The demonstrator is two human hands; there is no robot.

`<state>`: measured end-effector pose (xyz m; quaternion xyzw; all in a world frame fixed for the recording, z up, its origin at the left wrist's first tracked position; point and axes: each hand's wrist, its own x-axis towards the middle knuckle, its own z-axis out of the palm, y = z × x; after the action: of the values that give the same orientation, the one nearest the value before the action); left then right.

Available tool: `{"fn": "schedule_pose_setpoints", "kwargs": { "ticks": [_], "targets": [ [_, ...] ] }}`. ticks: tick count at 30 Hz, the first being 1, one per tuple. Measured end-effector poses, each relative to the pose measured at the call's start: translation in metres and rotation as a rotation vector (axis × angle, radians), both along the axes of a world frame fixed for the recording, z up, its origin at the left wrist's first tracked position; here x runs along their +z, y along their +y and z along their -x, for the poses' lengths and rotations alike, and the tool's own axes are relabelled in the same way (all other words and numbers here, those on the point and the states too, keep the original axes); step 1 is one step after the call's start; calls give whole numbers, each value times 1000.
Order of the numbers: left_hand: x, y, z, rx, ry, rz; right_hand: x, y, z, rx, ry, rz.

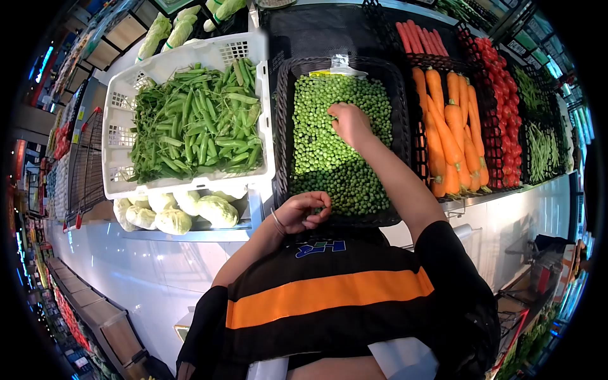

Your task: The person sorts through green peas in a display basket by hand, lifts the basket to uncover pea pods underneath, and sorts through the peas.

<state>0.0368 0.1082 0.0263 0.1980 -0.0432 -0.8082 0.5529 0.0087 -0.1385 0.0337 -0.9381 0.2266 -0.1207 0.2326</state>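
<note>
A dark woven basket (405, 136) in front of me is filled with loose green peas (316, 152). Over the upper part of the peas is my right hand (350, 125), its fingers curled and drawn together in a pinch; what they hold, if anything, is hidden. My left hand (304, 212), with a bracelet at the wrist, is over the basket's near left corner. Its fingers are curled inward, and a small dark green bit shows by them, too small to name. To the left, a white plastic crate (269, 145) holds a heap of pea pods (202, 126).
Carrots (453, 126) lie right of the basket, with red tomatoes (503, 114) beyond. Pale cabbages (218, 211) sit beneath the crate's front. Leafy heads (180, 31) lie behind it. A shopping cart (85, 164) stands at the left.
</note>
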Motion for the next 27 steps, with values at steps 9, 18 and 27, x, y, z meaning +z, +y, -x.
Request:
{"fn": "schedule_pose_setpoints", "kwargs": {
  "ticks": [9,18,27],
  "targets": [
    [-1,0,0,16,5,-11,2,5,-6,34,180,47],
    [3,-5,4,295,5,-179,38,41,45,236,-75,-500],
    [-3,-1,-3,47,60,-66,-7,74,63,512,155,181]
  ]
}}
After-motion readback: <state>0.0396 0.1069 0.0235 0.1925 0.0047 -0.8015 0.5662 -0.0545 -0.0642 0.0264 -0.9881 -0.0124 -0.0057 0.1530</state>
